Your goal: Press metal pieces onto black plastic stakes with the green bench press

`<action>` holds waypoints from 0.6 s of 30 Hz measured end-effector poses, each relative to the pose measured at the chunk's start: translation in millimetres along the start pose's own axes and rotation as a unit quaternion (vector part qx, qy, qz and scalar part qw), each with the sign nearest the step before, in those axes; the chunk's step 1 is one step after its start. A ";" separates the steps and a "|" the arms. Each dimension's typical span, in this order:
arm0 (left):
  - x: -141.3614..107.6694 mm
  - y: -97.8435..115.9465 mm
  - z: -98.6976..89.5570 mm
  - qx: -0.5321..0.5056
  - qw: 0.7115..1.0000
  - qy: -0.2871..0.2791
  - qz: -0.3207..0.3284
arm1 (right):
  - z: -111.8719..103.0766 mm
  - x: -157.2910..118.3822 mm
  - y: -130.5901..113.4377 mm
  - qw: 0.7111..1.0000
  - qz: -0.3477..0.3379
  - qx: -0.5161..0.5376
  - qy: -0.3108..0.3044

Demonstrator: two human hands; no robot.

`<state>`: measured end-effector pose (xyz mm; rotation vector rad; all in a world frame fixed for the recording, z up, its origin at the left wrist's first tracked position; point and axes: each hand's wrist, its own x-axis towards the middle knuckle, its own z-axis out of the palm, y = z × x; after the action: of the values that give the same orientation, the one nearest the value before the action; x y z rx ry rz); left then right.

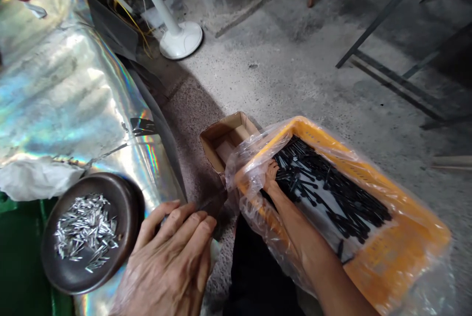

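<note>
At the bottom centre is my left hand (169, 262), seen from the back, its fingers bent and pressed together around something mostly hidden; a pale edge shows below them. Beside it, on the left, a dark round bowl (129, 208) contains many small shiny metal pins (86, 225). My right hand (272, 173) reaches down into an orange plastic crate (398, 272) lined with clear plastic film (254, 154). Its fingers are curled at the near end of a pile of thin black rods (328, 183). What they hold, if anything, cannot be made out.
An open cardboard box (236, 129) stands on the concrete floor beyond the crate. Shiny iridescent sheeting (70, 90) covers the bench at left, with a white crumpled bag (40, 176) on it. A white stand base (182, 41) and a metal frame (391, 11) stand farther back.
</note>
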<state>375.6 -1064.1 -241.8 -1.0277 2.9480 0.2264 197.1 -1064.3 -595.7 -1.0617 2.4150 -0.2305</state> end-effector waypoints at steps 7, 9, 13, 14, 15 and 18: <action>8.7 0.9 -5.3 0.018 0.999 0.031 0.023 | 0.3 -5.6 -3.5 1.000 -0.003 0.007 0.003; 11.4 1.4 -7.2 0.023 0.998 0.040 0.034 | -2.1 -5.8 -5.6 1.000 -0.007 0.009 -0.001; 14.2 1.4 -8.6 0.026 0.998 0.046 0.036 | -12.0 -17.3 -3.6 0.999 -0.038 0.027 -0.023; 14.6 1.0 -8.7 0.024 0.998 0.045 0.036 | -15.0 -21.5 -1.4 0.998 -0.051 0.035 -0.032; 14.8 0.5 -8.8 0.023 0.998 0.044 0.036 | -17.8 -24.9 1.1 0.996 -0.065 0.044 -0.042; 15.0 -0.9 -9.2 0.029 0.998 0.043 0.045 | -24.3 -25.8 6.5 0.990 -0.093 0.074 -0.070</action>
<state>364.8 -1075.3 -233.6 -0.9232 3.0604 0.1003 195.8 -1042.0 -567.4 -1.1929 2.1414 -0.3794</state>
